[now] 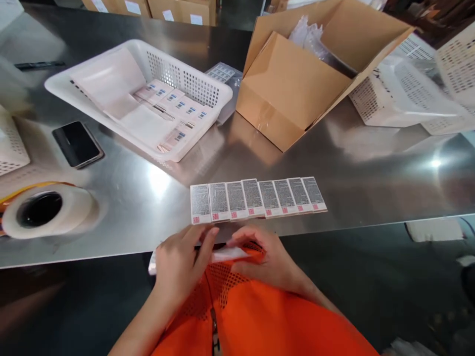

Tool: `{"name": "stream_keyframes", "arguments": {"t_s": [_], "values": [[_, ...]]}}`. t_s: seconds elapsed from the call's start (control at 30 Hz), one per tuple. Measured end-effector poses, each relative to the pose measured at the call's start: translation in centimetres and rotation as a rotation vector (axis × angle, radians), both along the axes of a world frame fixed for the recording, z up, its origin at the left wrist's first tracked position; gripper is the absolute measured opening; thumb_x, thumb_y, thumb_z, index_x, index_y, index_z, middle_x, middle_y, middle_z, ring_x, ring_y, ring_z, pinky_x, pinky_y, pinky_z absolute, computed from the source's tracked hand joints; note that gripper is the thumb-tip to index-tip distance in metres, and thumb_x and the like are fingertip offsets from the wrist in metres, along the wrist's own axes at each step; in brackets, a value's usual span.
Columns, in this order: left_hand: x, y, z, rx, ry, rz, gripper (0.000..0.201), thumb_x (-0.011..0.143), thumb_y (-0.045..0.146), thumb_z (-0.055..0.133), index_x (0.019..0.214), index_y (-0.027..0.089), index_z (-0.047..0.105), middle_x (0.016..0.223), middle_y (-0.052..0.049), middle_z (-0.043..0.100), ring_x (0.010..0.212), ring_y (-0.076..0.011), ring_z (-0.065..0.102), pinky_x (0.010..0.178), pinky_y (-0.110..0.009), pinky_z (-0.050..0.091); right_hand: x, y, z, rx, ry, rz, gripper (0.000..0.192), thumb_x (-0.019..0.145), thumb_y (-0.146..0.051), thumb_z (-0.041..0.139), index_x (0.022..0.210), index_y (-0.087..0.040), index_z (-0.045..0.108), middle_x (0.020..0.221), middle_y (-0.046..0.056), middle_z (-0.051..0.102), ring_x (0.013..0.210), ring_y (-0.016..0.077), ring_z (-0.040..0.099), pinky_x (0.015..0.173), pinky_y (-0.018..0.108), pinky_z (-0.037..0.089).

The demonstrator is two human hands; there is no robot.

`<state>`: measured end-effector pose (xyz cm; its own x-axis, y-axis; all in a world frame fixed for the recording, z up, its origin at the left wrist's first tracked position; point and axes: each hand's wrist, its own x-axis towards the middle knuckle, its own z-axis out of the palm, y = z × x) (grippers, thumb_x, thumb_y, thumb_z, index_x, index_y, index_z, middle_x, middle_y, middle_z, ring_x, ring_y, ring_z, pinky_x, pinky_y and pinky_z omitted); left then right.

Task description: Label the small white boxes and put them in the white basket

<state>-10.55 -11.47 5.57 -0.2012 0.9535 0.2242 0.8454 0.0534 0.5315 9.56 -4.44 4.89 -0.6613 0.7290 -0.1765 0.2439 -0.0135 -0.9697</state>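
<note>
At the table's front edge, my left hand is closed, thumb against curled fingers, on a thin white piece whose kind I cannot make out. My right hand curves around the right end of this piece, its fingers slightly blurred. A bit of white also shows at the outer side of my left hand. Just beyond both hands, several small flat white packs lie side by side in a row, touching or slightly overlapping. Each has dense grey print and a small red square code at the near end.
A white perforated basket holds pale packs and white sheets. Beside it stands an open cardboard box with clear plastic inside. Left are a phone, a tape roll and a pen. More white baskets stand right.
</note>
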Motion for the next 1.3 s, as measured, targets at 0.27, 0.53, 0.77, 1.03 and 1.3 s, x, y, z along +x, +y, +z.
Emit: {"name": "stream_keyframes", "arguments": {"t_s": [0.27, 0.53, 0.77, 1.03, 1.3], "values": [[-1.1, 1.0, 1.0, -0.032, 0.063, -0.086, 0.029, 0.094, 0.042, 0.056, 0.111, 0.02, 0.067, 0.099, -0.004, 0.075, 0.094, -0.0247, 0.068, 0.083, -0.037, 0.045, 0.7, 0.0, -2.0, -0.122, 0.136, -0.195, 0.025, 0.083, -0.031, 0.073, 0.101, -0.025, 0.057, 0.084, 0.0, 0.066, 0.067, 0.0132, 0.062, 0.058, 0.024, 0.048], [1.4, 1.3, 1.7, -0.163, -0.138, -0.377, 0.015, 0.097, 0.023, 0.049, 0.1, 0.021, 0.063, 0.088, -0.001, 0.07, 0.079, -0.0171, 0.063, 0.077, -0.032, 0.047, 1.1, 0.7, -1.4, -0.099, 0.167, -0.196, 0.042, 0.072, -0.031, 0.084, 0.103, -0.025, 0.057, 0.083, 0.0, 0.071, 0.071, 0.0155, 0.068, 0.063, 0.026, 0.054], [-1.3, 0.3, 1.7, -0.333, -0.533, -0.03, 0.025, 0.097, 0.043, 0.048, 0.09, 0.021, 0.057, 0.073, 0.001, 0.059, 0.064, -0.014, 0.054, 0.055, -0.024, 0.042, 3.6, 2.9, -1.2, 0.011, 0.08, -0.016, 0.04, 0.077, -0.029, 0.08, 0.111, -0.025, 0.059, 0.095, 0.004, 0.076, 0.088, 0.0191, 0.072, 0.076, 0.03, 0.058], [0.2, 1.2, 2.9, 0.189, 0.255, -0.156, 0.038, 0.089, 0.017, 0.06, 0.126, 0.015, 0.055, 0.139, -0.019, 0.053, 0.138, -0.0398, 0.036, 0.106, -0.052, 0.034, 2.2, 2.3, -1.0, 0.023, 0.199, -0.05, 0.017, 0.083, -0.014, 0.067, 0.097, -0.022, 0.06, 0.084, 0.001, 0.071, 0.073, 0.0127, 0.068, 0.065, 0.024, 0.055], [1.0, 4.0, 3.7, -0.233, -0.15, -0.523, 0.021, 0.093, 0.018, 0.048, 0.078, 0.018, 0.062, 0.069, 0.002, 0.058, 0.07, -0.0146, 0.054, 0.089, -0.039, 0.039, 1.5, 2.3, 0.0, 0.192, 0.095, -0.017, 0.013, 0.083, -0.018, 0.07, 0.095, -0.022, 0.069, 0.083, 0.001, 0.071, 0.072, 0.0124, 0.065, 0.062, 0.022, 0.053]]}}
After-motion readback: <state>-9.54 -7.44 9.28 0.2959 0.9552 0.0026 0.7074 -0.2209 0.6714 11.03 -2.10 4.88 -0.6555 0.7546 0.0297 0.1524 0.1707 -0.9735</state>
